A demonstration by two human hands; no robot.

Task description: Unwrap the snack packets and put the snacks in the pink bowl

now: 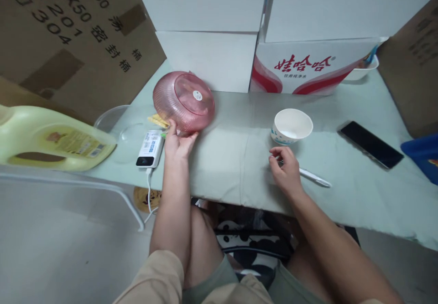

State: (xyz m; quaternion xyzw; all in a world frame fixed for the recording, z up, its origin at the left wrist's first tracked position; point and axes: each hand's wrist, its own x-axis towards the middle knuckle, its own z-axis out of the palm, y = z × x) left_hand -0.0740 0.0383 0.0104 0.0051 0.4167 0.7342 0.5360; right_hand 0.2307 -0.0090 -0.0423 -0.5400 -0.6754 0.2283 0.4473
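Observation:
My left hand grips the lower rim of a translucent pink ribbed bowl, tipped so that its round base with a white sticker faces me. Some yellow pieces show beside the bowl's left edge, close to my thumb. My right hand is low over the table, fingers curled in toward the thumb; whatever may be between them is hidden. Just beyond it stands a white paper bowl with a blue-green pattern. A white pen lies partly beneath my right hand.
Left of my left arm are a white power bank with a cable, a clear round lid or dish and a yellow jug. At right lie a black phone and a blue object. White cartons line the back.

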